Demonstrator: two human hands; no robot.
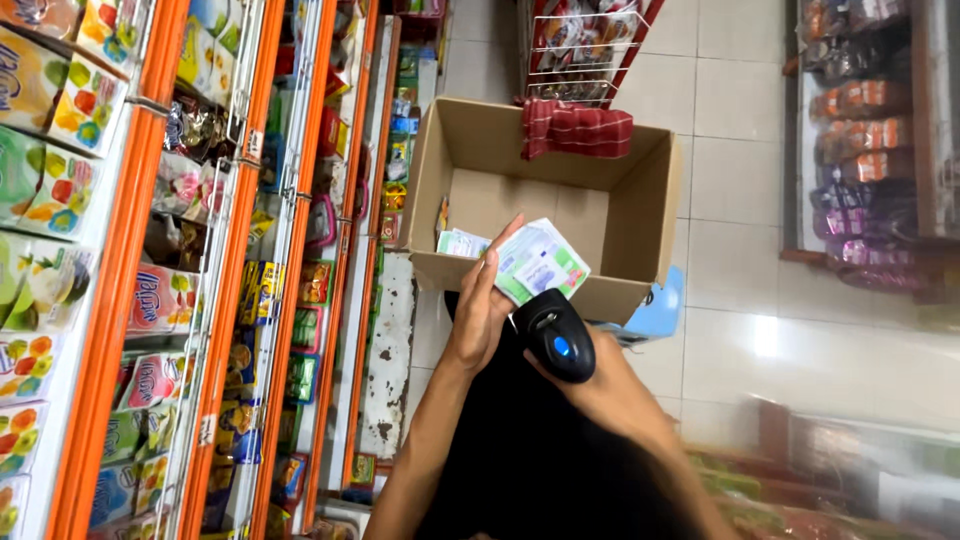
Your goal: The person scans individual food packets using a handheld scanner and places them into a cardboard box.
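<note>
I see two hands over a box, one with a packet and one with a scanner.

On the left are the orange shelves full of bright packs. My left hand is closed around a flat green and white packet; its long side runs from low left up to the right, over the near wall of the open cardboard box. Just right of it, my right hand grips a black scanner with a blue button, its head pointing up at the packet. A red checked cloth hangs on the far wall of the box.
</note>
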